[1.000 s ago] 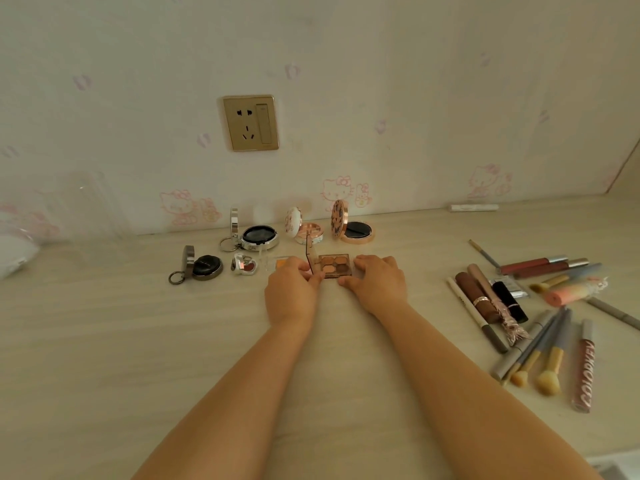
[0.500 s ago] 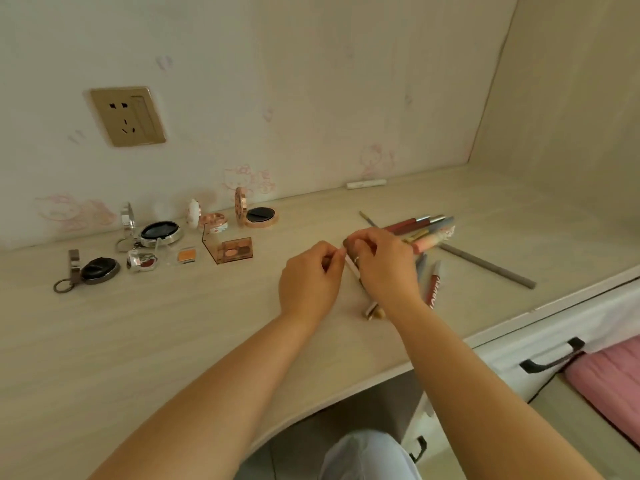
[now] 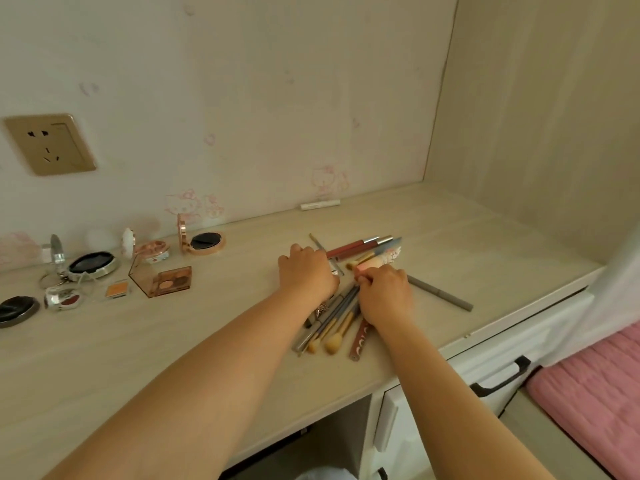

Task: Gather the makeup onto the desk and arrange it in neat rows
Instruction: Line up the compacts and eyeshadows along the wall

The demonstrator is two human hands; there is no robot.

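A loose pile of makeup sticks lies on the pale wood desk [image 3: 173, 341]: brushes [image 3: 334, 344], a red lip gloss tube [image 3: 360, 344], two dark red glosses [image 3: 349, 247] and a pink tube [image 3: 372, 261]. My left hand [image 3: 306, 275] rests on the pile's left side with its fingers curled down; whatever is under it is hidden. My right hand [image 3: 384, 292] sits on the right side, fingertips pinching at the end of the pink tube. A grey pencil [image 3: 440, 294] lies apart to the right.
Open compacts [image 3: 204, 242], a black round compact [image 3: 91, 265], an eyeshadow palette [image 3: 171, 280] and a small orange pan [image 3: 117, 289] stand in rows at the left. A white stick [image 3: 320, 204] lies by the wall. Drawers [image 3: 502, 379] and pink bedding [image 3: 595, 393] are at the right.
Both hands left the eyeshadow palette and moved right to the pile of sticks. My view swung right. The hands now rest lower on the pile than half a second ago.
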